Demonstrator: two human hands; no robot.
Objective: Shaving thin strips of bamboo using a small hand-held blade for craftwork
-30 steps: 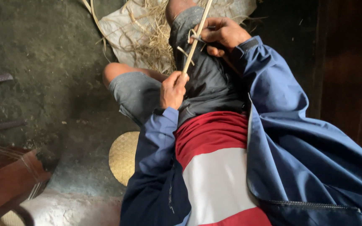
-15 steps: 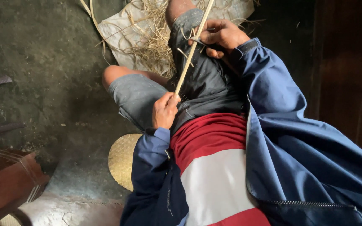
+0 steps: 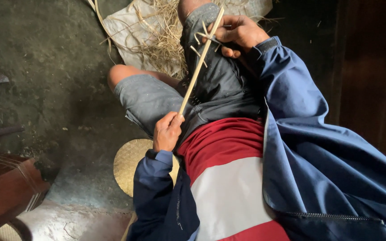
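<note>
Both hands grip thin, pale bamboo strip.

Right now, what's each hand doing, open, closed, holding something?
Left hand: closed on the near end of the thin cane strip.
Right hand: closed, pressing a blade against the strip.

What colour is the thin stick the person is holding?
The stick is pale yellowish tan, like dried cane; the head view shows it clearly.

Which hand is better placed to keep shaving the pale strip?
Right, probably. The right hand presses a blade against the upper part of the pale strip, where shavings curl off. The left hand only pinches the strip's lower end.
</note>
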